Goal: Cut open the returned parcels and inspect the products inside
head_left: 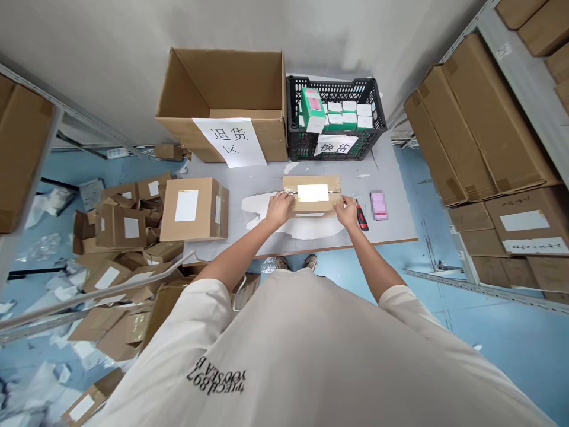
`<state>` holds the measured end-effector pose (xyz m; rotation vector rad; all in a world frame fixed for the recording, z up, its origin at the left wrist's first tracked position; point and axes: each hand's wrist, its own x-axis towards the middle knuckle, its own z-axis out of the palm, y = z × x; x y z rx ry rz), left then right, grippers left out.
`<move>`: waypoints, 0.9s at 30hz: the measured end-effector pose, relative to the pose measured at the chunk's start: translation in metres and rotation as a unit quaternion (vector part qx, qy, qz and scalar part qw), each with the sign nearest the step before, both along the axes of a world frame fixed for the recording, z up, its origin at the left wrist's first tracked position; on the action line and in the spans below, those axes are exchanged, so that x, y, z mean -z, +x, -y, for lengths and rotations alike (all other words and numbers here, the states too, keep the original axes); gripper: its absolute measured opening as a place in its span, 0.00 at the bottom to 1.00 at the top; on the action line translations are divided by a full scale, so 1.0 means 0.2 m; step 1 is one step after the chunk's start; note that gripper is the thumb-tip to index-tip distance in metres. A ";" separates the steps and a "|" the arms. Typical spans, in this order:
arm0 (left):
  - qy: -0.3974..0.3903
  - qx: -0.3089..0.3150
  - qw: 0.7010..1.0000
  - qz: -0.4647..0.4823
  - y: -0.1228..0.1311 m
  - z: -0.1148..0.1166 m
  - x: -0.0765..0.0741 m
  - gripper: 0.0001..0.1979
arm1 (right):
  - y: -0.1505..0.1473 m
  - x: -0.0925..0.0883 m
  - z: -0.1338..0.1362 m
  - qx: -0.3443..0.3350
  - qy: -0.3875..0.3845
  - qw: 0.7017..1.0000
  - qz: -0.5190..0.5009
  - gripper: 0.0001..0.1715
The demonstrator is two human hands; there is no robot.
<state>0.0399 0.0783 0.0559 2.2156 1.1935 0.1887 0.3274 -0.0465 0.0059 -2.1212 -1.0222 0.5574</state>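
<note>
A small cardboard box (315, 206) with a white label (313, 193) and clear tape at its ends lies near the front of the grey table. My left hand (281, 209) grips its left end, fingers bent over the edge. At the right end, my right hand (345, 212) pinches the near corner. Just beyond that hand lies a red and black utility knife (362, 218), apart from my fingers. A torn white sheet (306, 229) shows beneath the box. The box's underside is hidden.
A larger cardboard box (195, 207) stands at the table's left. Behind are a big open carton (240, 89) and a black crate (336, 153) of green-white boxes. A blurred pink item (379, 205) lies right. Piled cartons (120, 225) fill the left floor; loaded shelves (498, 47) flank the table.
</note>
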 end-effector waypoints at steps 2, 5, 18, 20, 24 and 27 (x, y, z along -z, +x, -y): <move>0.006 -0.009 1.000 -0.009 -0.01 0.00 0.00 0.15 | -0.02 -0.01 -0.02 -0.004 0.018 1.000 0.004 0.33; 0.011 -0.046 0.999 -0.026 -0.04 -0.02 -0.03 0.15 | -0.11 -0.06 -0.09 -0.022 0.051 0.998 0.006 0.34; 0.027 -0.142 0.984 0.107 -0.18 -0.04 -0.35 0.14 | -0.59 -0.28 -0.32 -0.178 0.198 0.958 -0.110 0.42; 0.029 -0.144 0.984 0.103 -0.22 -0.04 -0.36 0.15 | -0.63 -0.28 -0.34 -0.155 0.181 0.966 -0.100 0.44; 0.021 -0.151 0.982 0.111 -0.29 -0.06 -0.35 0.12 | -0.71 -0.29 -0.34 -0.118 0.089 0.989 -0.022 0.38; 0.013 -0.162 0.979 0.120 -0.37 -0.08 -0.33 0.11 | -0.73 -0.29 -0.32 -0.080 0.038 0.996 0.019 0.36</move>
